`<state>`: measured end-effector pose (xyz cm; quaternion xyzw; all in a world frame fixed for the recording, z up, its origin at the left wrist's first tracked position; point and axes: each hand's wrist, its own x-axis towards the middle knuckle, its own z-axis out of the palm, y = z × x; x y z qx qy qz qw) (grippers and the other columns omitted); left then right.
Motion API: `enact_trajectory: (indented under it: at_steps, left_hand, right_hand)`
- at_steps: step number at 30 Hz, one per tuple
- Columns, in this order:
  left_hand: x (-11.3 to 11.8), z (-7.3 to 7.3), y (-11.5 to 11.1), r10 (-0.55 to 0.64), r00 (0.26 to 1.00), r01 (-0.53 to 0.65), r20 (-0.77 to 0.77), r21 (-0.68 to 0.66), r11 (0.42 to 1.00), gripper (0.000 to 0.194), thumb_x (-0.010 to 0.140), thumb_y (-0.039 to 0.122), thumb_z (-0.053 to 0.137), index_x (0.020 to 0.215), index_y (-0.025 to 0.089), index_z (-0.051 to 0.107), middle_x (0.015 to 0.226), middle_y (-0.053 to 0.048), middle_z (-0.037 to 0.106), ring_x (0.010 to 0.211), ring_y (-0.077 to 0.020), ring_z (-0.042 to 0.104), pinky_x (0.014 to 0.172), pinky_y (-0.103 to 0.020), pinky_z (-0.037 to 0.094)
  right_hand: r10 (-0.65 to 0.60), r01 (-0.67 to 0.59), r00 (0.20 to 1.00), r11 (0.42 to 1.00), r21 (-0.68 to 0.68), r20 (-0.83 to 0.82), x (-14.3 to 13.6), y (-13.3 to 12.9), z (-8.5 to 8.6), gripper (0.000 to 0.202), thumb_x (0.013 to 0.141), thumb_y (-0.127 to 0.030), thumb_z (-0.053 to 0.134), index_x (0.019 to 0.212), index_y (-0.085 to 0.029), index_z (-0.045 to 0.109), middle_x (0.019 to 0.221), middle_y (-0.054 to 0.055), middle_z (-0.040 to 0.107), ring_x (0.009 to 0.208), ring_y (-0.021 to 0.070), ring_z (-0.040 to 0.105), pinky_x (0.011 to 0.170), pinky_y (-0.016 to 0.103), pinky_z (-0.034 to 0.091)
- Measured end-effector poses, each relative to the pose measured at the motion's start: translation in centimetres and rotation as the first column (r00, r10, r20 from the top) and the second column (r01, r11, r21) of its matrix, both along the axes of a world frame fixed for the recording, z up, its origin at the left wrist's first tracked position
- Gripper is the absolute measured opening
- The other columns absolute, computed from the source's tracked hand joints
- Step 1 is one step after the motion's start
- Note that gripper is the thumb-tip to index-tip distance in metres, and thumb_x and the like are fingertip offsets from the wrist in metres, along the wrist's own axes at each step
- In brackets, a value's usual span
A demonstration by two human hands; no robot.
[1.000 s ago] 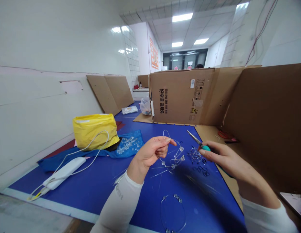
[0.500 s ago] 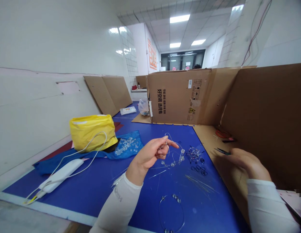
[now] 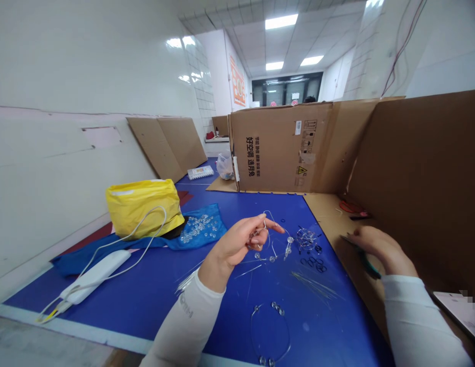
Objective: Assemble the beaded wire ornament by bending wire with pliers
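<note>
My left hand point(image 3: 250, 237) pinches a thin clear wire loop strung with several clear beads point(image 3: 272, 259), which hangs over the blue tabletop. Its index finger points right, towards the loop's far side. At the right, my right hand point(image 3: 378, 247) is curled over green-handled pliers point(image 3: 371, 266) at the cardboard; their dark tips stick out to the left, and its fingertips are partly hidden. Nearer the front lies another wire loop with clear beads point(image 3: 277, 309). A tangle of beaded wire point(image 3: 306, 238) and several black rings point(image 3: 314, 263) lie between the hands.
Clear beads point(image 3: 199, 228) lie on blue cloth beside a yellow bag point(image 3: 143, 206). A white power strip point(image 3: 95, 272) with its cable is at the left. Cut wires point(image 3: 316, 285) lie right of centre. Cardboard walls point(image 3: 283, 148) stand behind and right, near a red-handled tool point(image 3: 352, 208).
My right hand has shifted slightly left and up over the pliers, and their green handle now shows below the palm. The left hand keeps its pinch on the beaded loop.
</note>
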<state>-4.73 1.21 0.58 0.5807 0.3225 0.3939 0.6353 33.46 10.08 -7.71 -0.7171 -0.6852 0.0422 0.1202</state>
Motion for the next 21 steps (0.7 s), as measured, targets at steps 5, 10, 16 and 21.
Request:
enact_trajectory:
  at_steps: [5, 10, 16, 21]
  left_hand:
    - [1.2, -0.1, -0.5, -0.011, 0.998, 0.011, -0.056, -0.011, 1.000, 0.054, 0.098, 0.057, 0.048, 0.093, 0.010, 0.075, 0.055, 0.007, 0.029, 0.051, -0.0098, 0.017, 0.053, -0.032, 0.012]
    - [2.1, -0.5, -0.6, -0.033, 0.994, 0.029, -0.109, -0.035, 0.999, 0.055, 0.096, 0.058, 0.049, 0.093, 0.010, 0.076, 0.055, 0.006, 0.032, 0.051, -0.0097, 0.019, 0.054, -0.031, 0.012]
    - [2.3, -1.2, -0.4, -0.059, 0.993, 0.055, -0.107, -0.042, 0.998, 0.057, 0.096, 0.058, 0.048, 0.088, 0.009, 0.075, 0.053, 0.007, 0.033, 0.050, -0.0089, 0.020, 0.054, -0.028, 0.018]
    - [2.5, -1.5, -0.3, -0.086, 0.990, 0.082, -0.113, -0.038, 0.996, 0.057, 0.098, 0.055, 0.045, 0.087, 0.009, 0.075, 0.053, 0.006, 0.035, 0.049, -0.0086, 0.020, 0.053, -0.028, 0.018]
  right_hand:
    - [0.197, -0.188, 0.930, 0.980, 0.059, -0.310, -4.8, -0.7, 3.0, 0.031, 0.088, -0.041, 0.056, 0.079, -0.020, 0.078, 0.085, 0.014, 0.078, 0.083, 0.0302, 0.071, 0.072, 0.038, 0.049]
    - [0.421, -0.438, 0.652, 0.888, 0.140, -0.630, -11.9, -4.5, 5.2, 0.059, 0.092, -0.067, 0.046, 0.105, -0.019, 0.079, 0.102, 0.012, 0.080, 0.097, 0.0295, 0.073, 0.085, 0.040, 0.056]
    - [0.398, -0.495, 0.256, 0.837, 0.234, -0.881, -15.7, -7.6, 6.1, 0.051, 0.082, -0.069, 0.068, 0.092, -0.019, 0.080, 0.094, 0.010, 0.078, 0.089, 0.0256, 0.069, 0.086, 0.040, 0.053]
    - [0.307, -0.462, 0.130, 0.860, 0.216, -0.943, -16.1, -7.7, 5.8, 0.036, 0.075, -0.054, 0.080, 0.080, -0.019, 0.075, 0.078, 0.004, 0.070, 0.075, 0.0182, 0.060, 0.075, 0.033, 0.046]
